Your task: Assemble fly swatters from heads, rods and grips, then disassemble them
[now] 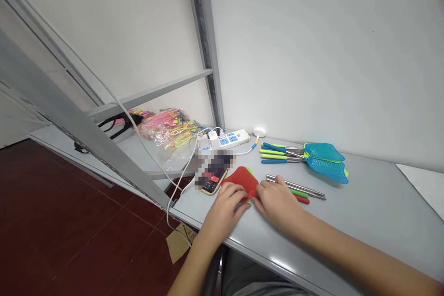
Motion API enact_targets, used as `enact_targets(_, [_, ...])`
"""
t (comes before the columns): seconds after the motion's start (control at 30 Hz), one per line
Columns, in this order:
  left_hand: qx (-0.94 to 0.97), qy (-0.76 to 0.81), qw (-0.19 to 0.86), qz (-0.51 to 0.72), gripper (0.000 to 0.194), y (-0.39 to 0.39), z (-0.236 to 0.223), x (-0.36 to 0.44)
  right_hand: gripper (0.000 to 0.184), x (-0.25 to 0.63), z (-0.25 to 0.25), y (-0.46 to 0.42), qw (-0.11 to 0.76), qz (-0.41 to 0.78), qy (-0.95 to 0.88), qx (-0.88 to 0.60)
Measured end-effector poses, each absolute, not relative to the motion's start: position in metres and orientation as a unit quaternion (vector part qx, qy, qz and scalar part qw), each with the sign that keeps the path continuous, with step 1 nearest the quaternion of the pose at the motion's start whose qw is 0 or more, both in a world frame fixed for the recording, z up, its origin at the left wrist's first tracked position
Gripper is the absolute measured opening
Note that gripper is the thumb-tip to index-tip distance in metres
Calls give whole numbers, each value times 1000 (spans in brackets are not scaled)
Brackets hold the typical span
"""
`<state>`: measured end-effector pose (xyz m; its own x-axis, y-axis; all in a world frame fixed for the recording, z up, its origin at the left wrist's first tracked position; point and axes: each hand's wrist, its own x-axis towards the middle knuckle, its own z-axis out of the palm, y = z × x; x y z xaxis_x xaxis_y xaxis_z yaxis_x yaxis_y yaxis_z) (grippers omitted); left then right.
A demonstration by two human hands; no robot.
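Red swatter head (242, 181), mesh-like and wide, lies on the grey shelf (374, 212) between the fingers of both hands, a green edge showing behind it. The left hand (229, 201) has its fingers curled, touching it; the right hand (275, 199) presses at its narrow end, grip partly hidden. Beyond the left fingertips, the phone's (215, 176) screen is pixelated, unreadable. Farther beyond them, clear plastic bags (163, 129) hold pink and yellow items.

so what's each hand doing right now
Left hand: fingers bent, resting on the red swatter head; grip can't be told.
Right hand: at the red head's right edge; grip can't be told.
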<state>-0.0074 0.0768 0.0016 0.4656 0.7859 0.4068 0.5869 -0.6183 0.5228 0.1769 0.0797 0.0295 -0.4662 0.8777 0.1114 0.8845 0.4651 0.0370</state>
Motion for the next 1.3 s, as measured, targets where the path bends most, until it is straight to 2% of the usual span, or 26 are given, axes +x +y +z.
enact_targets(0.53, [839,438,128,296,16,83,-1,-3,25,174,38,96,3,-75,-864,-498])
enact_targets(0.73, [841,451,89,285,16,88,-2,0,36,238,60,129,8,-98,-823,-559])
enact_targets(0.93, [841,475,25,257,14,100,-1,14,29,314,54,173,7,-97,-787,-610])
enact_targets(1.13, [847,477,-15,236,16,101,3,20,27,324,41,181,20,-78,-790,-608])
enact_targets(1.3, [849,460,-20,258,17,101,14,34,33,322,43,177,35,-83,-792,-604])
